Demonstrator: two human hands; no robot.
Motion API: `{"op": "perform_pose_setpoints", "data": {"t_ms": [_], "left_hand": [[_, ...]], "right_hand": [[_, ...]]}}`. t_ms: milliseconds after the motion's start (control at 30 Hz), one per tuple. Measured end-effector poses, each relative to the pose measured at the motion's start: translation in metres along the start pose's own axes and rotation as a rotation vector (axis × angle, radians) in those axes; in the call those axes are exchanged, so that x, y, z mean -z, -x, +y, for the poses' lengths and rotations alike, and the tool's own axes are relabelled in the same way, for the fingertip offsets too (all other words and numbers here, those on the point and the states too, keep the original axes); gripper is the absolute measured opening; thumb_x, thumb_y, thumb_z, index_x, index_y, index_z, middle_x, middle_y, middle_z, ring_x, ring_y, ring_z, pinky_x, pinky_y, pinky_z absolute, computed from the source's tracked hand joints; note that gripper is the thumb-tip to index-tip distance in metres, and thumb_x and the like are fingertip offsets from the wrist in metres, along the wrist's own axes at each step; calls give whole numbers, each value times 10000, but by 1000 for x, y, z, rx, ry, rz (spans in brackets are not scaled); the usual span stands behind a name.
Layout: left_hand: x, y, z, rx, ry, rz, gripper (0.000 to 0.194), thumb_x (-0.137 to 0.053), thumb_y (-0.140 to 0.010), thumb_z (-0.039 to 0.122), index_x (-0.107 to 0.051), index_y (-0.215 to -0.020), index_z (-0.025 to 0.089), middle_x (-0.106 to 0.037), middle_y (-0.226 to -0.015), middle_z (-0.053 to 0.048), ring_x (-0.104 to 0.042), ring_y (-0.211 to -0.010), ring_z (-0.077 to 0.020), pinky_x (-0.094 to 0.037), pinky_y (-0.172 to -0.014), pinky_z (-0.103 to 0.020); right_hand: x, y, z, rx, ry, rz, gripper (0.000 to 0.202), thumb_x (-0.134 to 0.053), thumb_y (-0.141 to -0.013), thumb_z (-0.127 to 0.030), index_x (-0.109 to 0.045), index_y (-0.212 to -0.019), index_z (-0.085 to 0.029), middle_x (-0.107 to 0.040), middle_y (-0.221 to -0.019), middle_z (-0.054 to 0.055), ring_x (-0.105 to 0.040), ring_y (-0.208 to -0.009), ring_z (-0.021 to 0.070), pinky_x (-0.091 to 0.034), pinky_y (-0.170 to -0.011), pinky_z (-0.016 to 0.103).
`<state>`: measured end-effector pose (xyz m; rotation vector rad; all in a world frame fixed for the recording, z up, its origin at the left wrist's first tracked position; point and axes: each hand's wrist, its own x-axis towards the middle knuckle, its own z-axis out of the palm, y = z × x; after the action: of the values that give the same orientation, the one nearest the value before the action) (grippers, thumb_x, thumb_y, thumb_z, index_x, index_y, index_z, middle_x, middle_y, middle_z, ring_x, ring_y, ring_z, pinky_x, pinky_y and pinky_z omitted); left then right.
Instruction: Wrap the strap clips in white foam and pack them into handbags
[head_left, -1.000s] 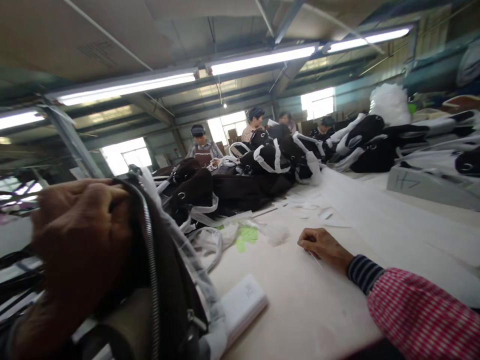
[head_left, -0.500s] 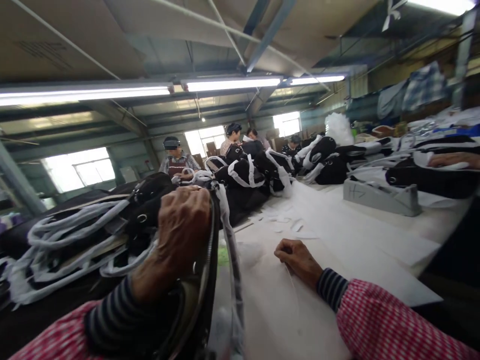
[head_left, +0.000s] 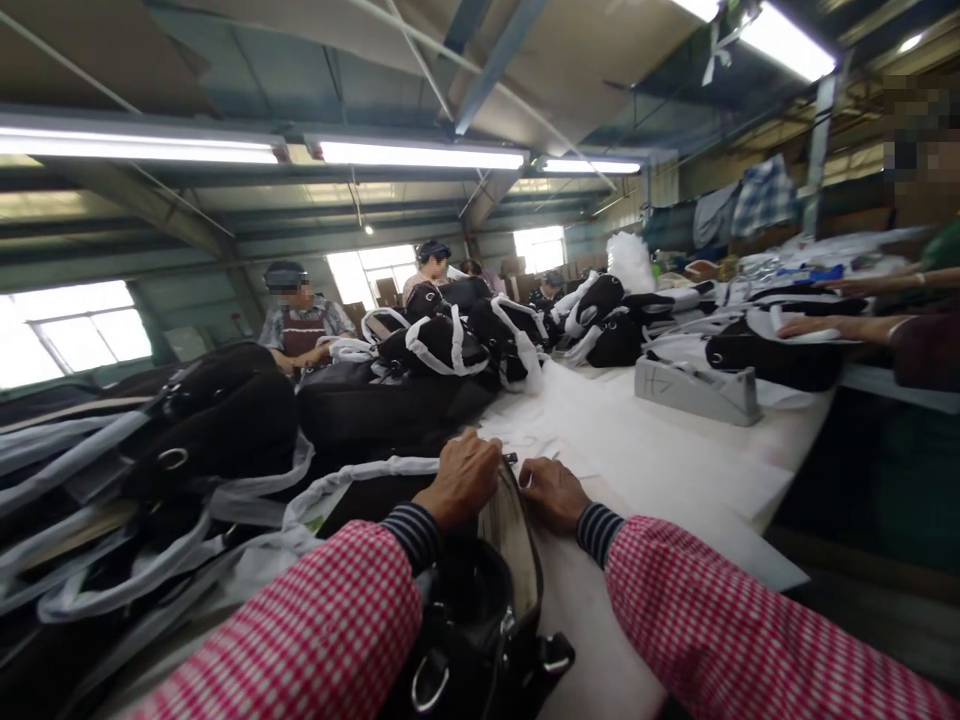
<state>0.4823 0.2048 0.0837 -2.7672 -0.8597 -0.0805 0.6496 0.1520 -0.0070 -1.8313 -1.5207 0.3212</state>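
Observation:
A black bag (head_left: 480, 590) with metal rings and a zipped top edge stands close in front of me. My left hand (head_left: 463, 478) has its fingers closed over the far end of the bag's top edge. Just right of that edge is my right hand (head_left: 553, 490), fingers curled together near the zipper end; whether it pinches anything is too small to tell. A white-wrapped handle (head_left: 360, 474) arches out on the bag's left side.
Black bags with white-wrapped handles (head_left: 217, 420) pile up at the left and across the middle. A grey holder (head_left: 697, 388) stands on the white table (head_left: 645, 440). Several people work beyond; another person's hands (head_left: 817, 326) rest on a bag at the right.
The bag has turned and moved right, its handle now at its left. My left hand moved right and away from me, close to my right hand. The view has swung right.

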Motion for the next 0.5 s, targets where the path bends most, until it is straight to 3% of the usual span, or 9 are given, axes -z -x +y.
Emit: {"op": "perform_pose_setpoints", "data": {"t_ms": [67, 133, 267, 400, 500], "left_hand": [[1, -3, -4, -74, 29, -61, 159, -509, -985, 205, -652, -1054, 194, -678, -1029, -102, -601, -1096, -270, -476, -821, -335], [8, 1, -8, -139, 59, -99, 147, -560, -978, 226, -671, -1074, 219, -700, -1049, -72, -620, -1082, -245, -492, -826, -315], [47, 35, -28, -123, 90, -28, 314, -582, -955, 191, -624, -1262, 246, -672, -1273, -61, -599, -1188, -255, -486, -964, -381], [96, 110, -65, 57, 87, 198, 247, -554, -984, 259, -652, -1210, 244, -681, -1236, -49, -621, -1133, -251, -461, -978, -394], [108, 190, -95, 238, 96, 407, 233, -509, -1015, 375, -692, -1088, 251, -711, -1109, -26, -651, -1025, -219, -465, -906, -347]], "right_hand": [[-4, -4, 1, 7, 4, -10, 79, -638, -817, -180, -701, -778, -152, -728, -906, 94, -667, -920, 234, -441, -801, 299], [-4, -4, 5, 10, -23, -18, 155, -589, -852, -192, -679, -731, -155, -732, -848, 85, -692, -819, 207, -469, -759, 282], [10, 5, 16, 3, -119, -3, 184, -500, -867, -200, -653, -769, -170, -705, -705, 14, -632, -514, 124, -485, -589, 231], [31, 25, 18, 63, -204, 18, 140, -545, -795, -249, -664, -806, -176, -682, -701, 15, -626, -548, 143, -491, -552, 236], [45, 43, 16, 134, -284, -3, 261, -588, -829, -433, -699, -823, -197, -664, -683, 24, -588, -528, 165, -470, -491, 263]]}}
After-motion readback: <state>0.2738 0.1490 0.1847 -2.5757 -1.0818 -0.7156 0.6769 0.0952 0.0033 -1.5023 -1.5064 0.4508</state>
